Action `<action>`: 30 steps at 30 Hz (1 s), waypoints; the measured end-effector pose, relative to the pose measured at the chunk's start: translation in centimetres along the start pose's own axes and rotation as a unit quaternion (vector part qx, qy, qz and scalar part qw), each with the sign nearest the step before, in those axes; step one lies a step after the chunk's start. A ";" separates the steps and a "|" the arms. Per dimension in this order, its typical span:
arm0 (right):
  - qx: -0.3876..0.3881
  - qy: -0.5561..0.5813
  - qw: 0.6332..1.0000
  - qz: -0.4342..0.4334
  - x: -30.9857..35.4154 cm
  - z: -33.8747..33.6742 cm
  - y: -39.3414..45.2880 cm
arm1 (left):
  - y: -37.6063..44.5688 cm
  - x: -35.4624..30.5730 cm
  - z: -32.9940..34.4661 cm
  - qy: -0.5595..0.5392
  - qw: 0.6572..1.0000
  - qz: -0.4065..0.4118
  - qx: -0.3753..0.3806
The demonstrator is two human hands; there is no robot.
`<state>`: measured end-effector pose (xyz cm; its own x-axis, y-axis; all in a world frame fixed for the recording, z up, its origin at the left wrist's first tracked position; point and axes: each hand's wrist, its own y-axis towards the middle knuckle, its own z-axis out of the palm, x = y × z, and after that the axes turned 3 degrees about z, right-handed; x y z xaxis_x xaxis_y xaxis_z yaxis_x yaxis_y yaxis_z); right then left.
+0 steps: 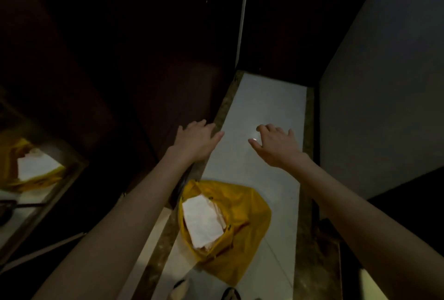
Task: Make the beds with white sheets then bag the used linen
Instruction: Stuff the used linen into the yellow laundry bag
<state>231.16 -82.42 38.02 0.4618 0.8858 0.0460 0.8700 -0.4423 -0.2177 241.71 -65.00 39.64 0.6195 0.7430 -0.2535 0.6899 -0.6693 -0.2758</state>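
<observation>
- A dim, narrow passage seen from above, looking down along a strip of pale floor (269, 107) with a speckled brown border on each side.
- A yellow bag (242, 222) lies on the pale floor, its mouth open toward the viewer's left. This bag is the landmark for everything below.
- Folded white linen (200, 220) sits inside the bag's mouth, partly sticking out; thinner pale layers show beneath it, too blurred to identify.
- The left hand (195, 139) hangs beyond the bag, a little to its left, over the brown floor border. Its fingers are spread and loosely extended, holding nothing.
- The right hand (276, 144) hangs beyond the bag, a little to its right, over the pale floor. Its fingers are spread and slightly bent, holding nothing. A small bright glint shows by its thumb; what it is cannot be told.
- The two hands are apart from each other, and neither touches the bag.
- Both bare forearms reach forward, passing either side of the bag.
- Left of the bag stands a dark wooden panel (120, 83); further left, a shiny surface (36, 169) shows a mirrored yellow bag with white linen.
- Right of the bag, past the border, stands a pale grey wall (384, 83).
- Nearer the viewer than the bag, at the bottom edge, the tips of footwear (230, 293) show on the floor.
</observation>
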 end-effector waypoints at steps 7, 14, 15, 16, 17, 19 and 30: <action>-0.035 0.015 0.999 0.023 -0.3 -2.9 -2.3 | -1.8 -2.2 -3.0 -0.002 0.998 0.031 -0.050; -0.049 0.035 0.997 0.056 0.1 -3.3 -3.2 | -1.6 -1.9 -4.6 0.013 0.996 0.062 -0.054; -0.054 0.039 0.996 0.064 0.1 -3.4 -3.2 | -1.5 -1.7 -5.1 0.014 0.996 0.071 -0.057; -0.058 0.043 0.995 0.074 0.3 -3.4 -3.2 | -1.4 -1.6 -5.5 0.016 0.995 0.080 -0.061; -0.060 0.049 0.993 0.085 0.5 -3.4 -3.2 | -1.2 -1.5 -5.9 0.018 0.993 0.092 -0.065; -0.063 0.057 0.991 0.104 1.0 -3.2 -3.5 | -0.8 -1.5 -6.6 0.020 0.991 0.116 -0.068; -0.012 0.136 0.934 0.330 0.1 1.4 -11.5 | -1.0 -9.4 -7.5 0.050 0.933 0.354 -0.042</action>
<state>220.92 -77.07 39.15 0.9225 0.3530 0.1560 0.3833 -0.8853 -0.2632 237.99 -71.24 49.23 0.9600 0.1132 -0.2560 0.1179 -0.9930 0.0029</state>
